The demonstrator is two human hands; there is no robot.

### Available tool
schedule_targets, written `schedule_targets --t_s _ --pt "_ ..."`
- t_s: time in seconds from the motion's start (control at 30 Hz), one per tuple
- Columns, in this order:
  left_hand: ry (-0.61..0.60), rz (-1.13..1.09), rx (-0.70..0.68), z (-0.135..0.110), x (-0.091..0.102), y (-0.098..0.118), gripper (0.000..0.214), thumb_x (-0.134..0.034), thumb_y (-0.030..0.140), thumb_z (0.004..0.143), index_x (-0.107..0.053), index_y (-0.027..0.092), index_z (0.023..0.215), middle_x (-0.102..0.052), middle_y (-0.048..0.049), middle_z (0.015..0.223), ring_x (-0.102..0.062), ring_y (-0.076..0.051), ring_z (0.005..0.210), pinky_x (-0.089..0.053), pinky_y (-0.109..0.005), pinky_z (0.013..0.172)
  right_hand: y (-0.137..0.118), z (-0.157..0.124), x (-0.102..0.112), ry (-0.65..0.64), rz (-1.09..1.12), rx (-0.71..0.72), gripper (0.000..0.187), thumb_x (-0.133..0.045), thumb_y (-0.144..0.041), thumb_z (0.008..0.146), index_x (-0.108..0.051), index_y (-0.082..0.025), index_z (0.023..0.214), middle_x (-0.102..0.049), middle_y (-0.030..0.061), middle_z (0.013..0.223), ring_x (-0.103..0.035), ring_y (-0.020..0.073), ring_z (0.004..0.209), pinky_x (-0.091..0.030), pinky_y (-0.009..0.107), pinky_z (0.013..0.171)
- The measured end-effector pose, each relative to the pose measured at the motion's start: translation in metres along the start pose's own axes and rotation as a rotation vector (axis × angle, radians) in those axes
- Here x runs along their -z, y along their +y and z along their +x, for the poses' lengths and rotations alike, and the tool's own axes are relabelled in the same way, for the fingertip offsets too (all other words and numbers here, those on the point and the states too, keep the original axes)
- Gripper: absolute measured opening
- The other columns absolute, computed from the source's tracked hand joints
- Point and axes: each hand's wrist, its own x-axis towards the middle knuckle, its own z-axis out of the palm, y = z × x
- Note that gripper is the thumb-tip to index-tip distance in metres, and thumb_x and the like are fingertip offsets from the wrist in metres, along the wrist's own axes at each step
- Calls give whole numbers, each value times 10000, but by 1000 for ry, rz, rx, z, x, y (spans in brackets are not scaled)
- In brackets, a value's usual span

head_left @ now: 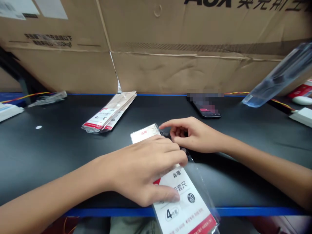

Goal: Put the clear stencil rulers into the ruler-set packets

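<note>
A ruler set in a clear plastic sleeve with a white and red card (184, 201) lies slanted across the table's front edge, its near end overhanging. My left hand (146, 165) grips it across the middle, thumb pressed on the printed card and fingers reaching over the far side, covering part of the package. At the package's far end, my right hand (192, 135) touches the sleeve's edge. Its index finger is stretched out and apart from the thumb, while the other fingers curl loosely. Nothing plainly shows between them.
Several similar packages (109, 112) lie stacked behind, left of centre. A phone (207, 109) rests at the back. To the right leans a clear plastic sleeve (275, 78). A large cardboard box (156, 71) stands along the back of the black table (53, 152). A small white disc (38, 127) lies left.
</note>
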Motion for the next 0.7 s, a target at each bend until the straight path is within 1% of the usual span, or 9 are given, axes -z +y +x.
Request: schedule_targets --t_s 0.17,0.3,0.4,0.5,0.6,0.67,0.7 --pt "-15 21 -1 0 1 0 330 -733 392 832 -548 207 1031 -635 -23 935 -586 -212 885 -421 -343 826 0 -1 0 15 39 -43 447 -606 -132 801 -654 -192 1240 -680 -3 816 -615 143 704 -500 255 636" --pt "-20 18 25 -1 1 2 299 -702 401 831 -551 212 1007 -614 -3 835 -570 -200 791 -414 -349 787 0 1 0 38 153 -100 408 -623 -151 793 -654 -179 1199 -668 3 836 -607 149 713 -503 269 650" --pt "-21 27 34 -1 1 2 287 -688 416 829 -558 216 989 -603 6 784 -562 -195 745 -409 -351 775 1 2 0 26 202 -117 377 -628 -145 793 -665 -182 1166 -656 -1 826 -590 141 703 -492 265 647" --pt "-25 24 28 -1 -1 2 311 -695 454 825 -564 221 983 -602 16 746 -559 -187 700 -405 -347 755 -1 2 -2 3 227 -122 351 -636 -146 799 -671 -181 1147 -653 -2 816 -581 137 699 -485 259 639" --pt "-16 12 20 -1 -3 1 352 -687 516 834 -570 224 993 -573 36 662 -545 -177 628 -405 -346 741 -5 1 -4 -6 263 -126 337 -648 -150 800 -670 -179 1135 -655 -3 812 -588 136 699 -494 256 642" --pt "4 16 13 -2 -4 0 371 -673 540 847 -578 221 1011 -580 30 667 -552 -180 632 -405 -344 733 -7 1 -5 -3 307 -131 334 -656 -147 796 -669 -182 1128 -658 -5 813 -604 134 699 -509 254 651" --pt "13 25 5 -2 -4 -1 373 -671 541 850 -581 219 1015 -601 17 706 -564 -185 661 -406 -343 733 -7 0 -5 -2 339 -137 335 -659 -146 794 -666 -184 1127 -659 -7 815 -611 131 690 -516 252 648"
